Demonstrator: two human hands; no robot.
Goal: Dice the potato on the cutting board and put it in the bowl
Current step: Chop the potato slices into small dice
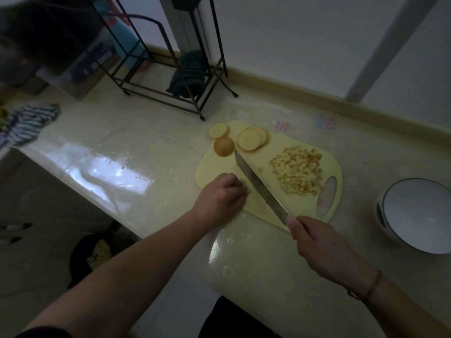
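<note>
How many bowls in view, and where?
1. The bowl sits on the counter at the right edge of the frame, right of the cutting board, with nothing inside. Part of it is cut off by the frame edge.

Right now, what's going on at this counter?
A person is dicing potato on a yellow cutting board. The right hand grips a knife; the left hand rests on the board beside the blade. A pile of diced potato and some round slices wait there. The bowl looks empty.
</note>
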